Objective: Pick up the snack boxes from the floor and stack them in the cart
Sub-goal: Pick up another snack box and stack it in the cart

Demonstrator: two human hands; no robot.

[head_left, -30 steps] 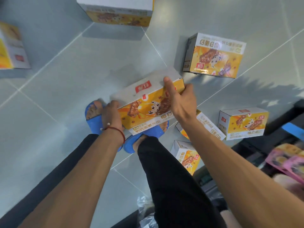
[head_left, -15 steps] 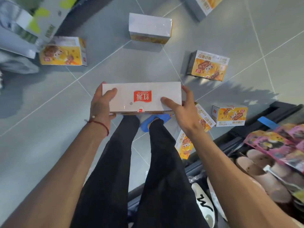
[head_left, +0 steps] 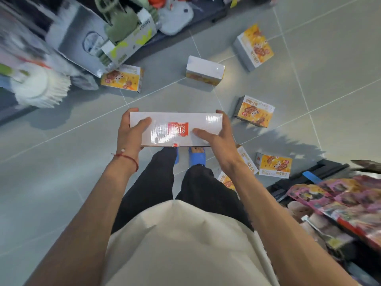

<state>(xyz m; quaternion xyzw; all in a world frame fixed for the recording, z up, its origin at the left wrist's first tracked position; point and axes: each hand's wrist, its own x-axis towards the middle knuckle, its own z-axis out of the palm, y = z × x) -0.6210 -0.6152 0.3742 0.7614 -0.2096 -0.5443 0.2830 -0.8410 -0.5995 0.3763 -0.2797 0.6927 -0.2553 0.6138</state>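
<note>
Left hand [head_left: 132, 134] and right hand [head_left: 216, 140] grip opposite ends of a white-topped snack box [head_left: 176, 129], held at frame centre above the tiled floor [head_left: 61, 162]. Likely hazards: the glossy wrap slipping from this end-grip, and tripping on the loose boxes [head_left: 274, 165] beside the feet, right of centre.

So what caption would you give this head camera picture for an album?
The left hand and right hand hold a snack box level above the tiled floor, where other boxes lie scattered.
</note>
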